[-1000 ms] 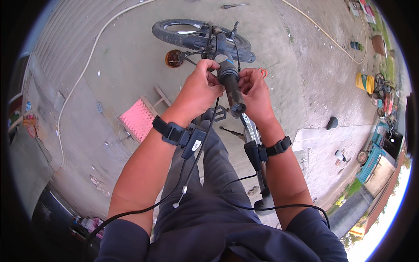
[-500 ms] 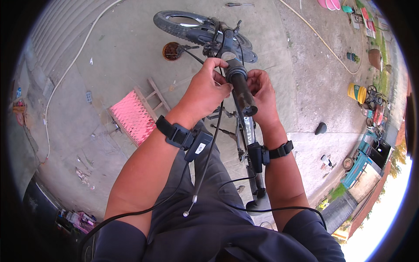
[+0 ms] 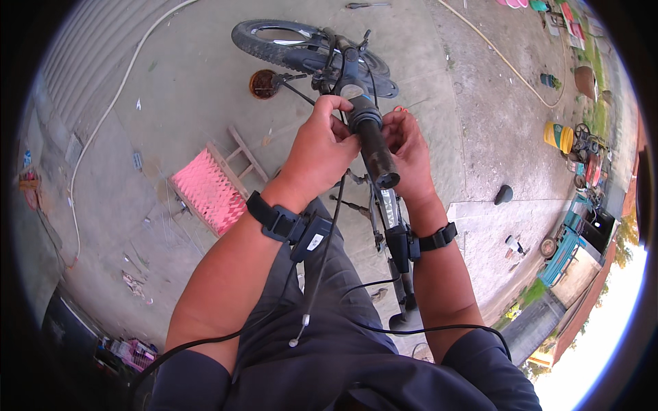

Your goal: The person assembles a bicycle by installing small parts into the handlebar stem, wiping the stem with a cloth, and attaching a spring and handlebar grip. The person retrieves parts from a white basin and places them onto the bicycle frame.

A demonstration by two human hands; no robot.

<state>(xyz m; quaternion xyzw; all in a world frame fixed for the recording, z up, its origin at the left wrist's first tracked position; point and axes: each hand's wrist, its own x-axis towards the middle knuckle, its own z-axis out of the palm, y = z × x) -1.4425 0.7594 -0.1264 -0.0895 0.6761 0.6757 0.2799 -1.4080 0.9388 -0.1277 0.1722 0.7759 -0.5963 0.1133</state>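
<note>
A black bicycle handlebar grip (image 3: pixel 375 152) points toward me, its open end nearest the camera. My left hand (image 3: pixel 319 147) closes around the bar just left of the grip's upper end. My right hand (image 3: pixel 409 152) presses against the grip's right side with fingers curled onto it. Beyond the hands lie the bar clamp and cables (image 3: pixel 343 65) and the front tyre (image 3: pixel 288 42). The bicycle frame (image 3: pixel 394 226) runs down between my forearms. Both wrists wear black straps with small devices.
A pink slatted stool (image 3: pixel 205 192) lies on the concrete to my left. A round rusty tin (image 3: pixel 262 83) sits near the tyre. A hose (image 3: pixel 103 116) curves along the left. A yellow container (image 3: pixel 558 135) and assorted items stand at the right.
The view has shifted, so the handlebar and both hands sit slightly lower and nearer. Both hands stay on the grip, and the stool appears further right.
</note>
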